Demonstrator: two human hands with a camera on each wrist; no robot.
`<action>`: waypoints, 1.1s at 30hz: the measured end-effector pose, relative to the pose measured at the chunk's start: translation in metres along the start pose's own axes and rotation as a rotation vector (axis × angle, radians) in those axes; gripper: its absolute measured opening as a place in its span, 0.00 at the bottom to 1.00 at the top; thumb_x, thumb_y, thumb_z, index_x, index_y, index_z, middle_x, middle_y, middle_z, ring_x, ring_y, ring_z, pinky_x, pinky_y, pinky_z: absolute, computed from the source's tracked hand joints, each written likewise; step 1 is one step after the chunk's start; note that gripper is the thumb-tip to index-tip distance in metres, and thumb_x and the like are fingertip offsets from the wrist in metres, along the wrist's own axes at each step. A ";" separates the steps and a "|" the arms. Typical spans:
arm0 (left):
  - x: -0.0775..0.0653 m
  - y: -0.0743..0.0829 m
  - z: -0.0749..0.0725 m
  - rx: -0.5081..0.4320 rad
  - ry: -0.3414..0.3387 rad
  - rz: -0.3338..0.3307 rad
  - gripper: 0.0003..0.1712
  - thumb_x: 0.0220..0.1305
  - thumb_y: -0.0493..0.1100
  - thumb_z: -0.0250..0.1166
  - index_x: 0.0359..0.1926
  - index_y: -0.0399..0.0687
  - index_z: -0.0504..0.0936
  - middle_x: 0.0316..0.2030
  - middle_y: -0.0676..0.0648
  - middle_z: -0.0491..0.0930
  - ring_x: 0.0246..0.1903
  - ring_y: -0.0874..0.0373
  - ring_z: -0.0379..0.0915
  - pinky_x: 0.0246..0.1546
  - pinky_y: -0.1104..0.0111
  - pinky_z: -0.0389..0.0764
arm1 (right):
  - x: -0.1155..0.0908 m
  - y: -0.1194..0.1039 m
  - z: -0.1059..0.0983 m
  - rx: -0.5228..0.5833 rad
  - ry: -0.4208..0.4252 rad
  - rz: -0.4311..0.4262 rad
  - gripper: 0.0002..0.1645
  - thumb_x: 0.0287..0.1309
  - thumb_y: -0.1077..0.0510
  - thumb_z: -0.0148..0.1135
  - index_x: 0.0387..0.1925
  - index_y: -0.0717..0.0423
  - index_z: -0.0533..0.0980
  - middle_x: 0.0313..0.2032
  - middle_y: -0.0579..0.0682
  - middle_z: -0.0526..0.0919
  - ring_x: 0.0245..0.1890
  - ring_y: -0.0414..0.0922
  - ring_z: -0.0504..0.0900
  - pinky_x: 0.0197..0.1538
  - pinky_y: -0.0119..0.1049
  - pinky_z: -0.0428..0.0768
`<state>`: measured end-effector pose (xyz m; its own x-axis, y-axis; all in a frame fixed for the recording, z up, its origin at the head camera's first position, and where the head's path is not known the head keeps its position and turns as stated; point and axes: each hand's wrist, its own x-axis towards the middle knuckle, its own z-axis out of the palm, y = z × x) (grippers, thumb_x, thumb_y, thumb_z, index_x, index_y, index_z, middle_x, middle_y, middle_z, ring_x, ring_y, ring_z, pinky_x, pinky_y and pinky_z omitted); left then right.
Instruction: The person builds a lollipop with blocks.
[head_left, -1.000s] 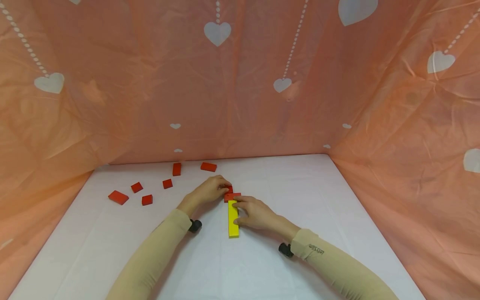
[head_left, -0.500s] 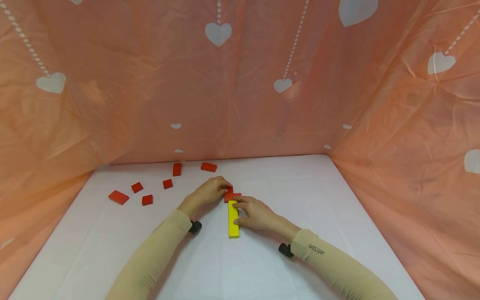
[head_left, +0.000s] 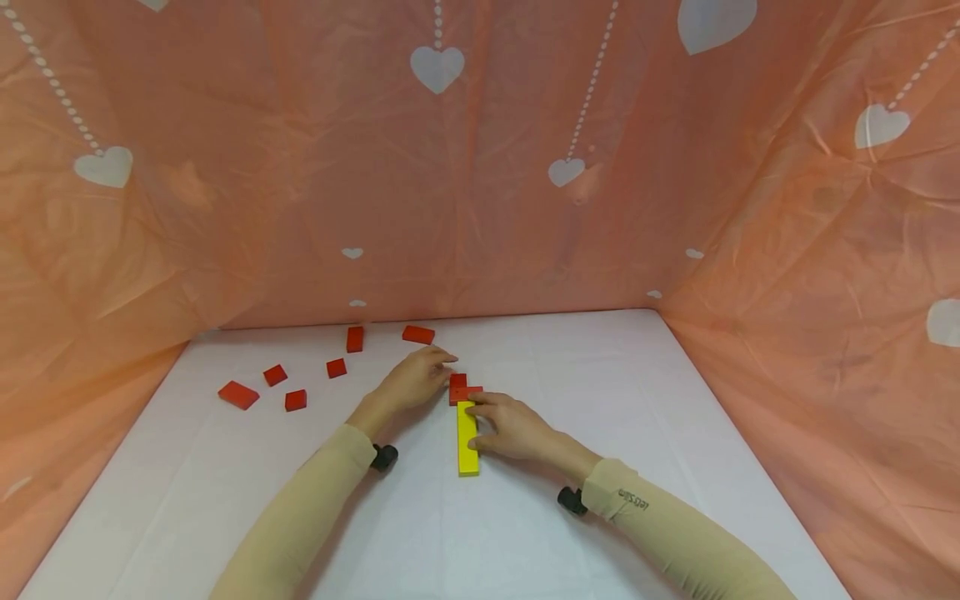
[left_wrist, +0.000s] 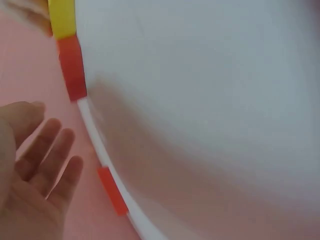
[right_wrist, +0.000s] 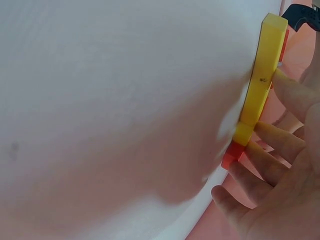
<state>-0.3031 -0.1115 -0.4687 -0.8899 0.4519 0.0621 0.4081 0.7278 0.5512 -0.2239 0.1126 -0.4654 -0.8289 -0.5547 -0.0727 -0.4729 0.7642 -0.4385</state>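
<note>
Two hands (head_left: pixel 513 427), yellow block (head_left: pixel 466 427) (six loose reds (head_left: pixel 238 395))

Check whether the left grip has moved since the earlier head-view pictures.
Yes: the left grip has shifted slightly leftward, uncovering the small red block beyond the yellow bar.

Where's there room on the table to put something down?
Lots on the table's right, between the right sleeve and orange curtain. A patch also lies this side of the yellow bar, between right and left sleeve. It's crowded round that bar, between left grip and right grip, and back left, among six red blocks.
</note>
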 end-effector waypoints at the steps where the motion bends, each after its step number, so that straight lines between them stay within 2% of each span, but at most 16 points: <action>1: -0.003 -0.001 -0.003 -0.003 0.023 -0.007 0.22 0.75 0.43 0.64 0.66 0.47 0.81 0.65 0.42 0.77 0.64 0.43 0.74 0.65 0.47 0.76 | 0.000 0.000 0.000 -0.005 0.000 -0.001 0.34 0.65 0.46 0.72 0.67 0.55 0.78 0.74 0.53 0.70 0.73 0.55 0.69 0.72 0.54 0.71; 8: -0.027 -0.018 -0.031 -0.022 0.146 -0.081 0.24 0.75 0.44 0.64 0.69 0.49 0.78 0.70 0.40 0.71 0.71 0.39 0.65 0.68 0.41 0.70 | -0.002 0.000 -0.001 0.004 0.010 -0.018 0.34 0.65 0.47 0.71 0.69 0.56 0.76 0.74 0.54 0.69 0.74 0.56 0.68 0.73 0.54 0.69; 11: -0.038 -0.031 -0.045 -0.025 0.180 -0.104 0.25 0.75 0.43 0.63 0.70 0.48 0.77 0.72 0.38 0.69 0.72 0.36 0.62 0.68 0.39 0.69 | -0.003 0.000 -0.001 0.013 0.012 -0.022 0.34 0.66 0.48 0.71 0.69 0.56 0.76 0.74 0.54 0.69 0.74 0.56 0.67 0.74 0.54 0.68; 16: -0.055 -0.059 -0.064 -0.002 0.237 -0.090 0.24 0.75 0.40 0.63 0.69 0.42 0.78 0.70 0.36 0.71 0.70 0.34 0.65 0.69 0.38 0.67 | -0.004 0.000 -0.001 0.025 0.002 -0.017 0.35 0.66 0.47 0.71 0.69 0.56 0.76 0.75 0.54 0.68 0.74 0.56 0.67 0.74 0.55 0.67; 23: -0.075 -0.090 -0.083 0.021 0.260 -0.143 0.24 0.75 0.40 0.62 0.67 0.36 0.77 0.67 0.32 0.72 0.63 0.31 0.70 0.63 0.36 0.73 | -0.004 0.000 0.000 0.026 0.002 -0.015 0.35 0.66 0.47 0.71 0.69 0.56 0.76 0.75 0.54 0.68 0.74 0.56 0.67 0.74 0.54 0.67; 27: -0.079 -0.106 -0.088 0.030 0.267 -0.133 0.22 0.74 0.38 0.62 0.65 0.34 0.78 0.65 0.32 0.74 0.61 0.30 0.72 0.61 0.36 0.74 | -0.003 0.000 0.000 0.019 0.006 -0.012 0.35 0.66 0.47 0.71 0.69 0.56 0.76 0.74 0.54 0.69 0.74 0.56 0.67 0.74 0.54 0.67; 33: -0.084 -0.119 -0.089 0.039 0.213 -0.131 0.21 0.70 0.35 0.64 0.62 0.31 0.80 0.61 0.28 0.75 0.57 0.29 0.76 0.59 0.38 0.77 | -0.003 -0.001 0.000 0.024 0.005 -0.007 0.35 0.66 0.47 0.71 0.69 0.55 0.76 0.74 0.54 0.69 0.74 0.56 0.67 0.74 0.54 0.68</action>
<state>-0.2954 -0.2822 -0.4656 -0.9569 0.2367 0.1680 0.2902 0.7942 0.5339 -0.2209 0.1136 -0.4650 -0.8270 -0.5584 -0.0655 -0.4714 0.7521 -0.4606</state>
